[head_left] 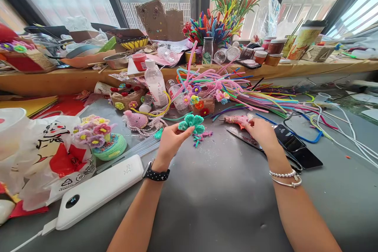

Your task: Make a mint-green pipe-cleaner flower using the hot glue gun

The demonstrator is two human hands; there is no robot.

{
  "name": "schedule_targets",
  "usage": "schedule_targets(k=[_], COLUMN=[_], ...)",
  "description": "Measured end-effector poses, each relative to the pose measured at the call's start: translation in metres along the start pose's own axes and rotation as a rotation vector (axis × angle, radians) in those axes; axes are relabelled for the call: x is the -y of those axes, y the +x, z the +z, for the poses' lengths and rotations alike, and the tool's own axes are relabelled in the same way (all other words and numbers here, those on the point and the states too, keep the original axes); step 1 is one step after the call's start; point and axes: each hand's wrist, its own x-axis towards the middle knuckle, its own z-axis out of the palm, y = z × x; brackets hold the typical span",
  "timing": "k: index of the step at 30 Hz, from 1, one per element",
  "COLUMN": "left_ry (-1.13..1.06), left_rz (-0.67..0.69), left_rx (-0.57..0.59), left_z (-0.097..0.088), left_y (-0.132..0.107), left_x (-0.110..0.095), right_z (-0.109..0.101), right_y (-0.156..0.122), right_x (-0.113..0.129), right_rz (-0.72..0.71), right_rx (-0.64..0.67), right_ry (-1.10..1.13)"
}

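My left hand (170,140) is closed in a pinch on a teal pipe-cleaner flower (192,122), held just above the grey table (218,201). A black watch sits on that wrist. My right hand (261,132) reaches over a pink glue gun (237,119) lying on the table, with its fingers curled on the gun's rear end. Under this hand lie dark scissors (246,140). Small pink and teal pipe-cleaner scraps (202,137) lie below the flower.
A white power bank (99,191) lies at the left, with a plastic bag (44,157) beside it. A black phone (295,146) lies right of my right hand. Loose coloured pipe cleaners (260,96), baskets of flowers (126,97), a bottle (156,83) and white cables (342,134) crowd the far side.
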Motion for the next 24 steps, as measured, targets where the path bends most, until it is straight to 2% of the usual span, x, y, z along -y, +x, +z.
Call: schedule_targets(k=[9, 12, 15, 21, 24], left_ry=[0.075, 0.108, 0.126, 0.222, 0.268], left_rz=[-0.056, -0.095, -0.166, -0.279, -0.218], left_rx=[0.162, 0.201, 0.297, 0.552, 0.655], left_z=[0.008, 0.012, 0.012, -0.003, -0.014], left_y=[0.000, -0.001, -0.002, -0.002, -0.001], left_x=[0.008, 0.008, 0.005, -0.004, -0.009], right_z=[0.017, 0.018, 0.014, -0.001, -0.007], right_y=[0.009, 0.011, 0.010, 0.000, -0.005], right_x=[0.008, 0.011, 0.012, 0.012, 0.014], right_rz=[0.009, 0.034, 0.052, 0.056, 0.038], right_rx=[0.002, 0.005, 0.006, -0.055, -0.079], right_ry=[-0.091, -0.083, -0.064, 0.041, 0.091])
